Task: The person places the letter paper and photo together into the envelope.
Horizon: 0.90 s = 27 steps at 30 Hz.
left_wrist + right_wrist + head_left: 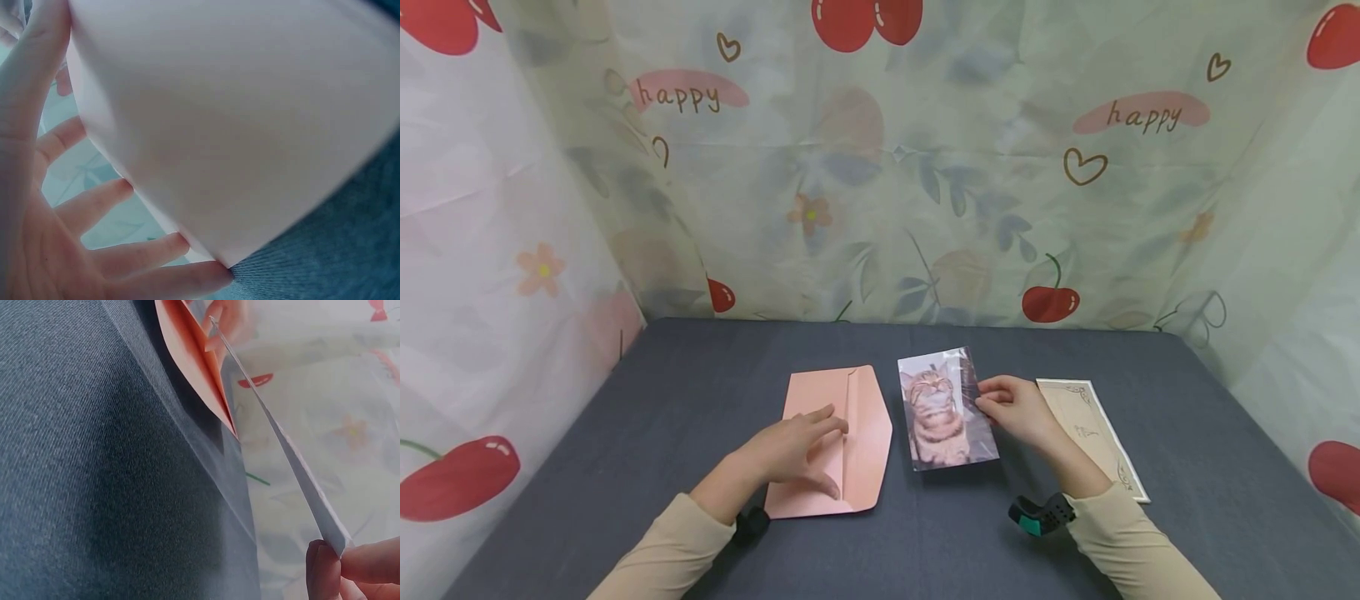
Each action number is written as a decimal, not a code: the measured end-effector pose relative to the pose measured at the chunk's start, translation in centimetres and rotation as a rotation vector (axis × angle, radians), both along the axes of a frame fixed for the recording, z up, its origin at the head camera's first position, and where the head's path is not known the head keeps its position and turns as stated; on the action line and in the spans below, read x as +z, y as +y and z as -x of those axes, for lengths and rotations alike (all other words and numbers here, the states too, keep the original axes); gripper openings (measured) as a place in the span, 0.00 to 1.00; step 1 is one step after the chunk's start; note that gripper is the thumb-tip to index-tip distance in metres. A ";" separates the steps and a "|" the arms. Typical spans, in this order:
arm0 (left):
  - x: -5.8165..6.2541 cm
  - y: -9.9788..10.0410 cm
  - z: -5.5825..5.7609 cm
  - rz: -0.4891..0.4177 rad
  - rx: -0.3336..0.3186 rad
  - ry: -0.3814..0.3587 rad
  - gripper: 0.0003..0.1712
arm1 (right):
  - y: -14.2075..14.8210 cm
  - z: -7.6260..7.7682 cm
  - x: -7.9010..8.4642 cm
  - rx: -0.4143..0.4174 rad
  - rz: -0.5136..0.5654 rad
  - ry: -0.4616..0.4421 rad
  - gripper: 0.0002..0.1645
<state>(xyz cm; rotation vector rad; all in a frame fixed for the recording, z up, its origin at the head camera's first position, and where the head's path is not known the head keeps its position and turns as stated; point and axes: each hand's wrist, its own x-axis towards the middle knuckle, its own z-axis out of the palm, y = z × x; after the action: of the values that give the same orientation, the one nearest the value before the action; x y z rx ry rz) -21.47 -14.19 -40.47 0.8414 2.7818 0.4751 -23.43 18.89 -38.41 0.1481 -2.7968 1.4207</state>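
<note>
A pink envelope (pixel 868 433) lies on the dark cloth, its pointed flap unfolded to the right. Across its body my left hand (pixel 793 450) rests with spread fingers, the fingertips touching the paper near the mouth. In the right wrist view the envelope (pixel 187 356) gapes at its opening. My right hand (pixel 1018 408) pinches a cat photo (pixel 940 408) by its right edge, thumb against fingers. This photo, seen nearly edge-on as a thin white sheet (pixel 294 459) in the right wrist view, is held above the cloth, right of the flap and apart from it.
A cream card (pixel 1082 425) with ornate dark corners lies on the right, partly behind my right forearm. The dark cloth (pixel 925 542) covers the table. Printed curtains (pixel 880 167) hang at the back and both sides. A wrist strap (pixel 1041 514) is on my right wrist.
</note>
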 end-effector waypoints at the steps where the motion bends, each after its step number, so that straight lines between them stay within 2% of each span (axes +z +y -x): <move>1: 0.0 0.0 0.0 0.001 0.002 -0.001 0.45 | -0.1 0.0 0.0 0.004 0.001 0.001 0.15; 27: -0.2 0.0 0.1 0.011 -0.007 0.015 0.44 | -1.5 0.3 -0.4 0.059 0.053 0.018 0.15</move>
<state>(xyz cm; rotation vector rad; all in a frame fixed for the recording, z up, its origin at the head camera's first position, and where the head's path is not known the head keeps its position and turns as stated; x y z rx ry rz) -21.54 -14.22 -40.66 0.8551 2.7915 0.4536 -23.73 17.40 -38.83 0.2430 -2.7602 1.4959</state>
